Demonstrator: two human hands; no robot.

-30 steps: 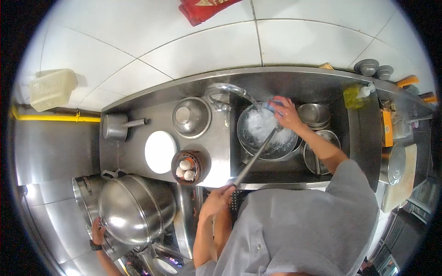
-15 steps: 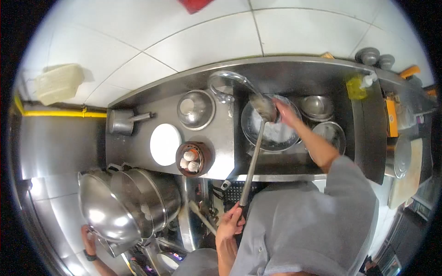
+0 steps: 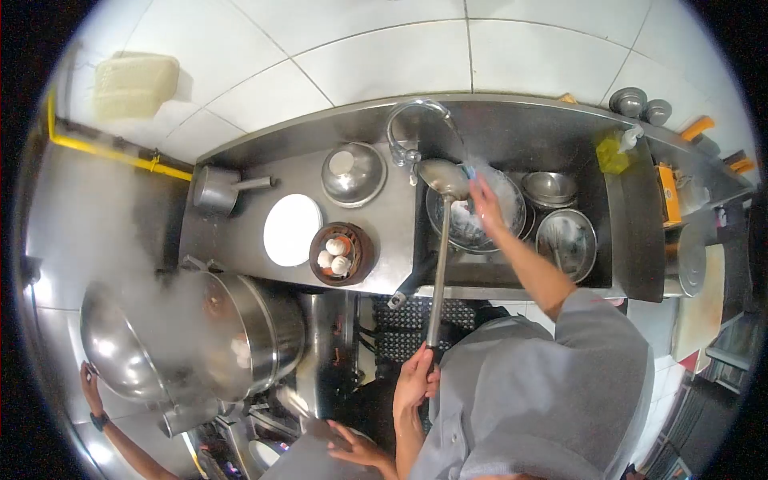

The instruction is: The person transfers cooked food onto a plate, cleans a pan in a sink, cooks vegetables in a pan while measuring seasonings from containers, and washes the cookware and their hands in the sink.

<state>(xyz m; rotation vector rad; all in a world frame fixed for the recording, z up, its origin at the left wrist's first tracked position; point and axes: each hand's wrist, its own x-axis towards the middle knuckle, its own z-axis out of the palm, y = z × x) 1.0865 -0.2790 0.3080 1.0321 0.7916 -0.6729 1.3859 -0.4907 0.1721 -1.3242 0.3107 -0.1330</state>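
Fingers of the left hand (image 3: 416,378) curl firmly around the near end of a ladle (image 3: 440,272), its far bowl just beside the right hand (image 3: 486,210), whose hold cannot be told, above a foamy pan (image 3: 472,240).

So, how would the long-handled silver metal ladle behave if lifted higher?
The ladle is probably stiff: its shaft looks straight. It may feel head-heavy, its scoop far from the left hand. Nearby suds could make it slippery.
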